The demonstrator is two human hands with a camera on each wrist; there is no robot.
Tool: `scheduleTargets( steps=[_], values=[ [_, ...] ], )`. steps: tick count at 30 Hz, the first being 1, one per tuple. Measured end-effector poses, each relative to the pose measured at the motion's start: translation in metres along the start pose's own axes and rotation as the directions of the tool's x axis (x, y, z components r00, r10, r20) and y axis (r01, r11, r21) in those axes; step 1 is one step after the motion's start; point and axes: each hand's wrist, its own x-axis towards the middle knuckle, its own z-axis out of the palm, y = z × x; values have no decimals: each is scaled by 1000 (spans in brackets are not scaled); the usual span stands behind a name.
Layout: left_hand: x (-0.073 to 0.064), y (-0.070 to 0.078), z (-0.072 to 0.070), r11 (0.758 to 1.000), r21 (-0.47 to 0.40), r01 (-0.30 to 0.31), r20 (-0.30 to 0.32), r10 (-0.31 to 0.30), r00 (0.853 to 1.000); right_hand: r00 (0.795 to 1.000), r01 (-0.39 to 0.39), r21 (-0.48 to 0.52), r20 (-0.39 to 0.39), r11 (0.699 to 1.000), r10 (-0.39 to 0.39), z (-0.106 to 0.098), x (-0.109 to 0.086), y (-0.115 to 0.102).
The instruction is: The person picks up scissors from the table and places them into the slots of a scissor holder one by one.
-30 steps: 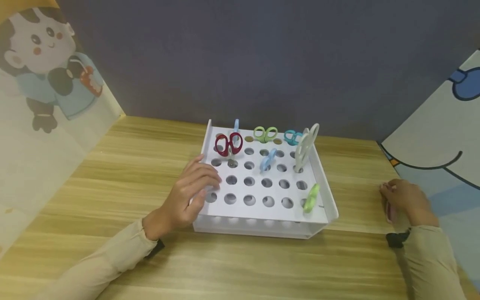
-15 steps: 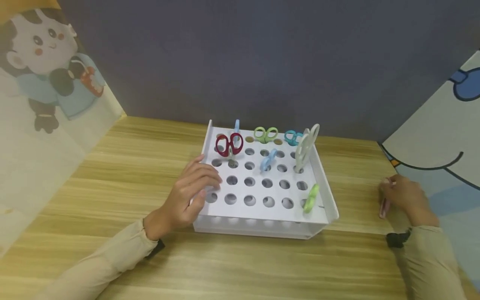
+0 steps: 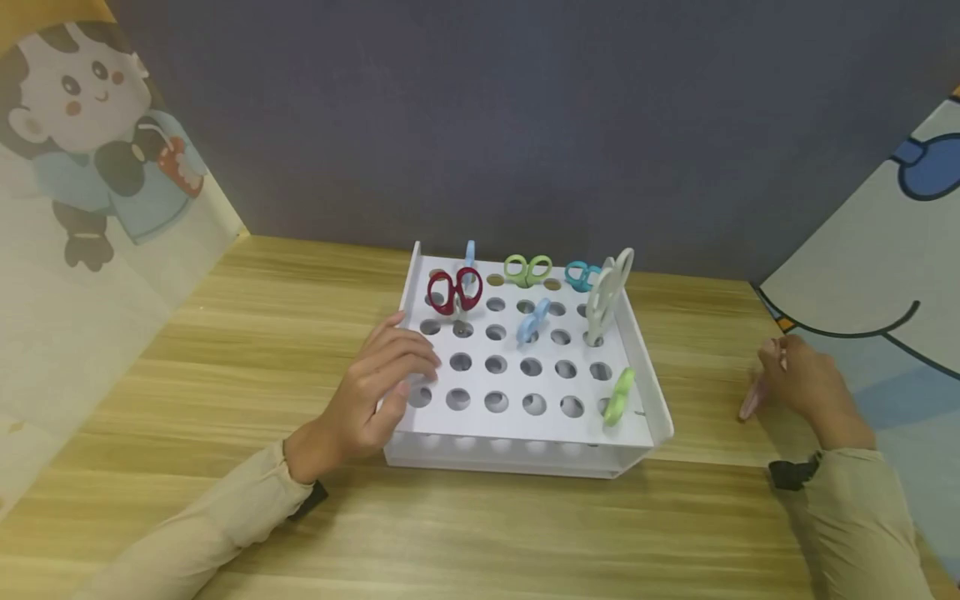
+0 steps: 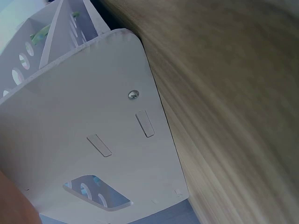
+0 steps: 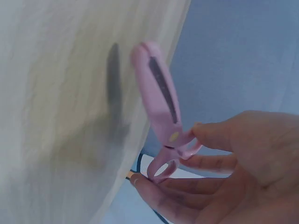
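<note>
My left hand (image 3: 375,387) holds the left side wall of a white holed scissors rack (image 3: 654,383), its fingers bent over the edge. The wall's outer face (image 4: 88,116) fills much of the left wrist view. Off to the right, my right hand (image 3: 813,379) grips closed pink scissors (image 5: 152,95) by the handle loops, between thumb and fingers. Their tip end points away from the hand. In the rack stand dark red scissors (image 3: 454,293), light green scissors (image 3: 527,277), teal scissors (image 3: 581,280), pale grey scissors (image 3: 606,302), light blue scissors (image 3: 533,322) and bright green scissors (image 3: 619,397).
Wood-grained tabletop (image 3: 720,400) lies between the rack and my right hand. A dark grey panel (image 3: 525,125) rises behind the rack, with cartoon-printed walls (image 3: 847,292) at both sides. Another light blue handle (image 3: 470,254) stands at the rack's back left.
In my right hand, the pink scissors have come up and swung leftward, their tip end now slanting toward the rack. My left hand stays on the rack.
</note>
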Motion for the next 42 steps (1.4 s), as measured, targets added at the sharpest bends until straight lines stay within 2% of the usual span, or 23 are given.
scheduleTargets(
  steps=[7,13,20,24,31,37,42],
  values=[
    [0,0,0,1000,-8,-3,-3,3,1000,993,49,26,-112,998,-46,0,2,-6],
    [0,1,0,1000,-8,1,-1,-1,1000,970,122,27,-214,992,-114,1,1,-11],
    [1,1,-1,1000,-8,2,-1,-2,1000,944,126,101,-319,987,-88,-5,-1,-21],
    [1,1,-1,1000,-7,-1,-1,1,1000,920,125,119,-384,985,-71,-12,-2,-31],
    [0,2,-1,1000,-5,-1,-1,1,1000,860,160,172,-507,972,-52,-23,-6,-55],
    [0,2,-1,1000,-3,1,1,-1,1000,830,216,225,-555,950,-57,-32,-12,-76],
    [0,1,-1,1000,-2,0,-1,0,1000,805,261,214,-586,941,-90,-38,-18,-90]
  ],
)
